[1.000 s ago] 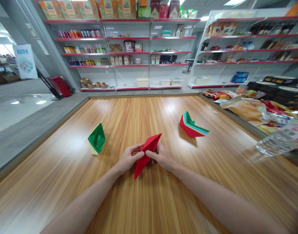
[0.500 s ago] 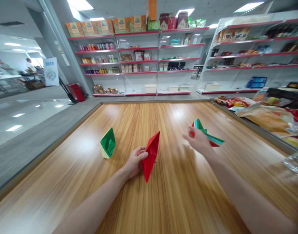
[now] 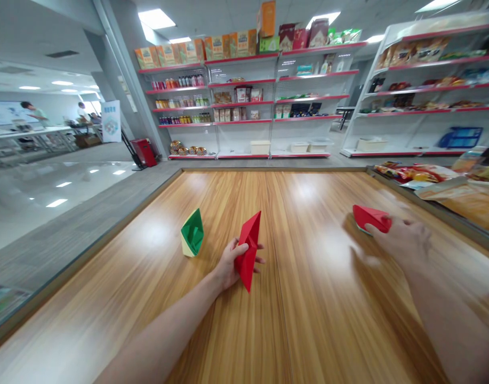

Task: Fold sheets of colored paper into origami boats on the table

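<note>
– 1 red paper boat (image 3: 249,256) is in the left hand (image 3: 229,266), isn't it?

– Yes, gripped firmly. The thumb lies across the near face and the fingers reach behind, their tips showing past the boat's right side. The boat slants, with 1 pointed end up and the other down.

– And the right hand (image 3: 402,240)?

– It is off to the right, well apart from the left, and blurred. It pinches a second boat (image 3: 367,216) by the near end. That boat's red side faces up, with a thin pale edge below. I can't tell whether it touches the table (image 3: 316,320).

– What about the green boat (image 3: 193,236)?

– It stands on the table, to the left of the left hand and near it, untouched. Its inside is green and its outside pale yellow.

– Anything around?

– Snack bags (image 3: 464,202) lie along the table's right side. Beyond the far edge stand shelves (image 3: 244,121) of goods, and a red box (image 3: 145,152) is on the floor at left.
</note>
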Demonstrator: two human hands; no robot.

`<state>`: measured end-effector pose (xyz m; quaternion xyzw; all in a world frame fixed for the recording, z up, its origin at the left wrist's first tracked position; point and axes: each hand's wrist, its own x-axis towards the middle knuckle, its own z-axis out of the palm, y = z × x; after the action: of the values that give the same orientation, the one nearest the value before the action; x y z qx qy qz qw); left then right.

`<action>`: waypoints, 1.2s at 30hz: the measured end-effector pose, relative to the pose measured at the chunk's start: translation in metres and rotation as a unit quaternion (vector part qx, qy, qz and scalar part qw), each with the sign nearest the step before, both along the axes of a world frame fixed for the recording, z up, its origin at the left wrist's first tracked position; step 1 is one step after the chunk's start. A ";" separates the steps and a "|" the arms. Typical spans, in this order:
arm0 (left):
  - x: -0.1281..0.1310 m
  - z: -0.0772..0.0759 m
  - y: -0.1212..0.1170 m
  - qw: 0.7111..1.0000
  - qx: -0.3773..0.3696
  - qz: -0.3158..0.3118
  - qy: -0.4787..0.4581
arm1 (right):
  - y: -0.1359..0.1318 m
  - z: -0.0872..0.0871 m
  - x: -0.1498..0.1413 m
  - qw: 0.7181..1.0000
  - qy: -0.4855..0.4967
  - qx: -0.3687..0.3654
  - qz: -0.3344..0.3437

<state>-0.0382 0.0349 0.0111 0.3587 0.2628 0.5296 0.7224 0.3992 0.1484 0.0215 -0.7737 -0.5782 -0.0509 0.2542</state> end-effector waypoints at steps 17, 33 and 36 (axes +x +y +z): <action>0.002 -0.001 0.001 0.998 -0.042 0.019 -0.039 | -0.022 0.017 -0.112 0.966 0.033 -0.058 0.250; 0.006 0.001 0.001 0.995 -0.090 0.029 -0.026 | -0.085 0.026 -0.211 0.880 0.286 -0.113 0.361; 0.006 0.001 0.001 0.996 -0.086 0.030 -0.021 | -0.086 0.018 -0.213 0.904 0.234 -0.133 0.332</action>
<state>-0.0326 0.0364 0.0123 0.2760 0.3023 0.5340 0.7398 0.1858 0.0621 0.0399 -0.5534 -0.7266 0.2965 0.2791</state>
